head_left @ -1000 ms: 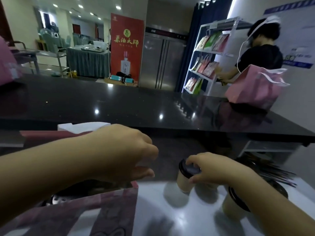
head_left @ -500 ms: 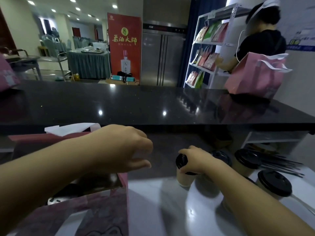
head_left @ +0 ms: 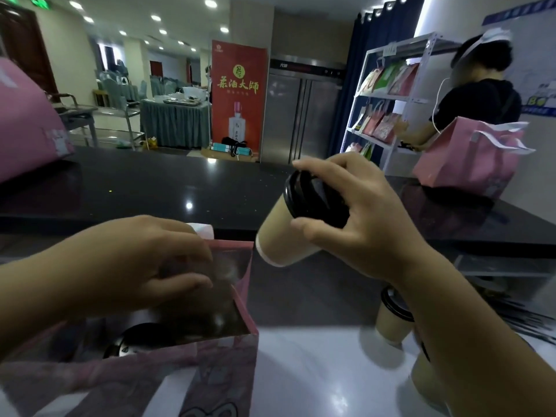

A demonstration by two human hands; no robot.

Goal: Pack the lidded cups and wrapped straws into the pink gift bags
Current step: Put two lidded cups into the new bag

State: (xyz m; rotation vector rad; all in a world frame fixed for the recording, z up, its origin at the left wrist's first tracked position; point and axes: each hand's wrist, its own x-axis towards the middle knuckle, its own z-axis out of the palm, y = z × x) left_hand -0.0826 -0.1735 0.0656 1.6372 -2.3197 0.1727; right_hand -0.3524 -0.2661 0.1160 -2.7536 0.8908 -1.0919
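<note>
Right hand (head_left: 358, 218): fingers clamped round black lid of tan paper cup (head_left: 285, 236), held tilted in air at 1 o'clock of open pink gift bag (head_left: 222, 350). Left hand (head_left: 156, 260): curled over bag's rim. Lidded cup (head_left: 391, 317) on glossy white counter (head_left: 316, 371) at 3 o'clock; black counter (head_left: 150, 188) behind.

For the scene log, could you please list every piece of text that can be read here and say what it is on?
"茶酒大师": large yellow characters on the red banner.
Small line under those characters, and the green round logo above them: too blurred to read.
Blue-and-white wall poster: print too small to read.
Green exit sign: blurred.
Packets on the white shelf: unreadable.
Pink gift bag: pattern only, no legible words.
</note>
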